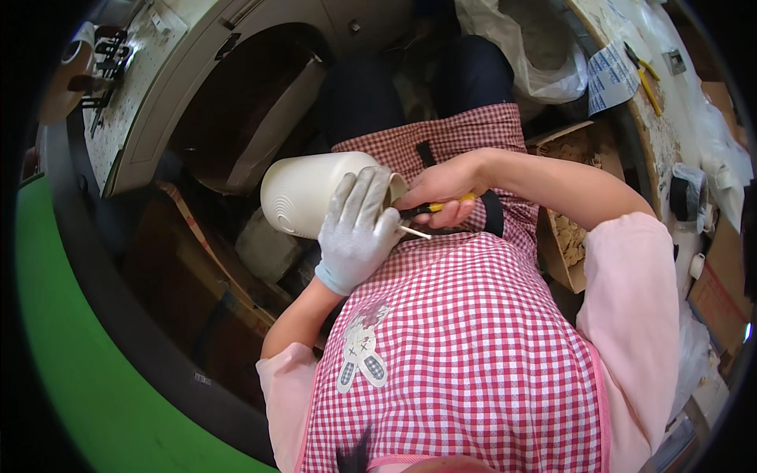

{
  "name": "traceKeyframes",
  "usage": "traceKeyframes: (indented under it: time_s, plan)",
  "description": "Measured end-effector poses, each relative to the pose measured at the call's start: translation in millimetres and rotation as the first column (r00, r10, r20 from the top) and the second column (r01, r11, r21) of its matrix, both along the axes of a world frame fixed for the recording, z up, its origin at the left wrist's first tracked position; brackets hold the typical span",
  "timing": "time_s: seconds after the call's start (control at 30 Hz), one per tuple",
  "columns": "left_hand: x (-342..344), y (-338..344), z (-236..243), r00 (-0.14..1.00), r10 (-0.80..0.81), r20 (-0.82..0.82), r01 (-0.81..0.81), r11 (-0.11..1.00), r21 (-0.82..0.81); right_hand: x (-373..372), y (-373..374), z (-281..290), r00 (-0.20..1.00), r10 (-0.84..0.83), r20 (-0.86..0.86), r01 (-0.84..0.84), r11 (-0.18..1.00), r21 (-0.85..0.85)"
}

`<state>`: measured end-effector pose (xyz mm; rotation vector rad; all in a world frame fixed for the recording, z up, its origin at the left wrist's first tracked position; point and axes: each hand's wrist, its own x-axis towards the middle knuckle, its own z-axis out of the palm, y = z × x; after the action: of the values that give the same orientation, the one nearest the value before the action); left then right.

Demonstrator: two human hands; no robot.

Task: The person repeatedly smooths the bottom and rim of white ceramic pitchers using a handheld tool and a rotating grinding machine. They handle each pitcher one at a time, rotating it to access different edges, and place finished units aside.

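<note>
A cream, rounded hollow plastic container (pixel 298 195) lies on its side across my lap, its open end turned to the right. My left hand (pixel 356 232), in a grey-white glove, is wrapped over it near that rim. In my bare right hand (pixel 443 188) is a yellow-and-black handled tool (pixel 432 208), pointed at the container's mouth. The working tip of this tool is hidden by the fingers and the rim. Beside my left thumb, a thin white stick (pixel 416 232) juts out toward the right; its other end is hidden.
At right, a cardboard box (pixel 578 272) holds tan scraps. Yellow-handled pliers (pixel 651 88) and a blue-and-white printed sheet (pixel 613 79) lie on the worn bench edge. A white plastic bag (pixel 505 39) hangs at the top. A green surface (pixel 71 331) curves along the left.
</note>
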<state>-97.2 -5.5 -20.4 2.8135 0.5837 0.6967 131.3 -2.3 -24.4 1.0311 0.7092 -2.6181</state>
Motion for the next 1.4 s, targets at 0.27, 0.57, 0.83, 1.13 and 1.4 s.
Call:
traceKeyframes:
  time_s: [0.27, 0.57, 0.83, 1.13, 1.4]
  plan:
    - [-40, 62, 57, 0.895, 0.339, 0.29, -0.332, 0.94, -0.074, 74, 18, 66, 0.904, -0.397, 0.157, 0.053, 0.469, 0.882]
    - [-47, 114, 67, 0.656, 0.524, 0.543, -0.629, 0.777, 0.011, 461, 10, 12, -0.373, -0.81, 0.453, -0.834, 0.507, 0.219]
    - [-43, 103, 79, 0.676, 0.594, 0.436, -0.681, 0.73, 0.06, 353, 29, -30, 0.336, -0.942, 0.024, -0.724, -0.242, 0.646]
    - [-16, 101, 75, 0.528, 0.83, 0.18, -0.511, 0.479, -0.714, 418, 47, -271, -0.03, -0.765, 0.644, -0.841, 0.368, 0.397]
    - [-15, 87, 80, 0.685, 0.716, 0.134, -0.53, 0.616, -0.583, 364, 35, -171, -0.057, -0.998, 0.037, -0.438, 0.058, 0.897]
